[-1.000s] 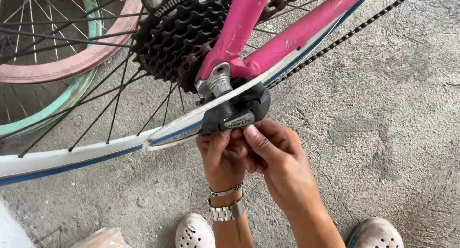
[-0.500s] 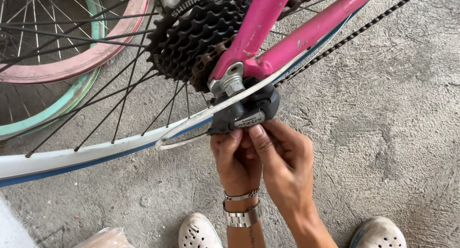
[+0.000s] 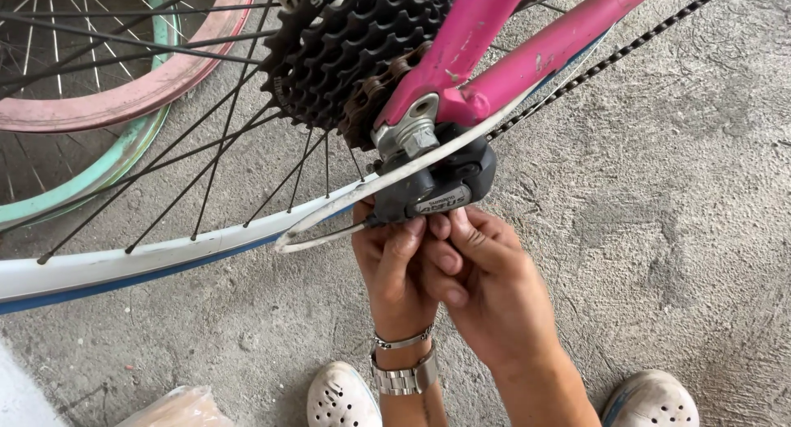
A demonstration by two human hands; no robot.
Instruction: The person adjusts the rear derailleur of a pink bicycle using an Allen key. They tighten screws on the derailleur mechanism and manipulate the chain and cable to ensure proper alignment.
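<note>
Left of the dark rear derailleur (image 3: 441, 184), a black sprocket cluster (image 3: 350, 52) sits on a white wheel rim (image 3: 124, 262), with pink and green rims (image 3: 115, 105) farther left. Directly beneath the derailleur, which hangs from the pink bicycle frame (image 3: 494, 56), the left hand (image 3: 395, 270) and right hand (image 3: 486, 291) press together, fingertips pinching its lower edge. A chain (image 3: 626, 52) runs up to its right.

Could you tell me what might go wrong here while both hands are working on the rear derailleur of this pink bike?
1. Both the left hand and the right hand pinch at the black rear derailleur, right below the toothed cassette; a slip could scrape the fingers on the teeth.
2. The chain runs taut beside the pink frame; if the wheel turned, fingers might get caught.
3. The thin cable end juts out near the left hand and could prick it.
</note>
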